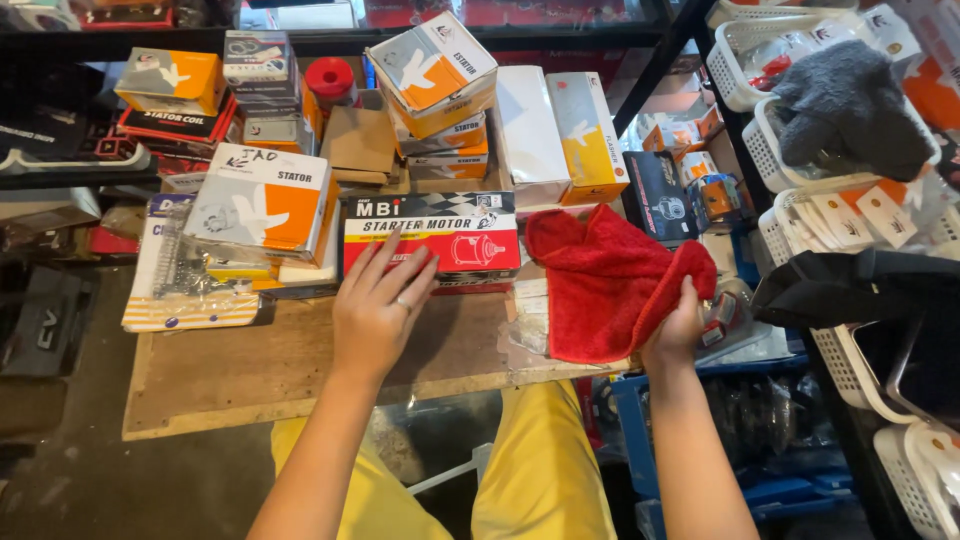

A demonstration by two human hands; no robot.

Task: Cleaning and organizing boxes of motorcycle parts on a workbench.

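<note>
Two hands: left hand (378,305) on red box (432,238), right hand (678,330) w/ red cloth (608,282).

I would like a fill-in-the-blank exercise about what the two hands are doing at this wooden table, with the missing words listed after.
1. The right hand grips a soft cloth whose colour is ____.
2. The left hand lies flat on a long red, white and black cardboard ____.
3. Both things rest on a worn table made of ____.

Missing words: red; box; wood
</note>
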